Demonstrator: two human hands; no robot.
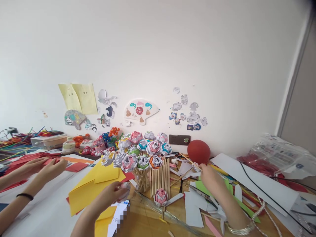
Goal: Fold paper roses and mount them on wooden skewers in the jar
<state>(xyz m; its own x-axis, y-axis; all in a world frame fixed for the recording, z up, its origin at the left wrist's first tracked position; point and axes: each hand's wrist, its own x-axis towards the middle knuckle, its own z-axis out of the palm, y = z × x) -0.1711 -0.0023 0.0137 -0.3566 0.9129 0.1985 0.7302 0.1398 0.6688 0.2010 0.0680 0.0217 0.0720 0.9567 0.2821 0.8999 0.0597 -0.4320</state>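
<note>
My left hand [114, 193], low and left of centre, has its fingers closed round a whitish paper flower [124, 193], partly hidden by the fingers. On the right, my right hand [206, 171] reaches over the cluttered table in front of a red balloon [198, 152]. Its fingers are pinched on a thin wooden stick [187, 158] that slants up to the left. Between my hands stands a bunch of folded paper flowers [153, 147] on sticks in a clear container [142, 179]. A pink and white paper flower [161, 197] lies before a row of wooden sticks [158, 179].
At the left, another person's hands [53, 167] handle red paper. Yellow paper [91, 184] and a phone [121, 215] lie near my left arm. Paper scraps [194, 205], scissors [203, 195] and a bead string [259, 209] surround my right arm. A plastic bag [286, 153] sits far right.
</note>
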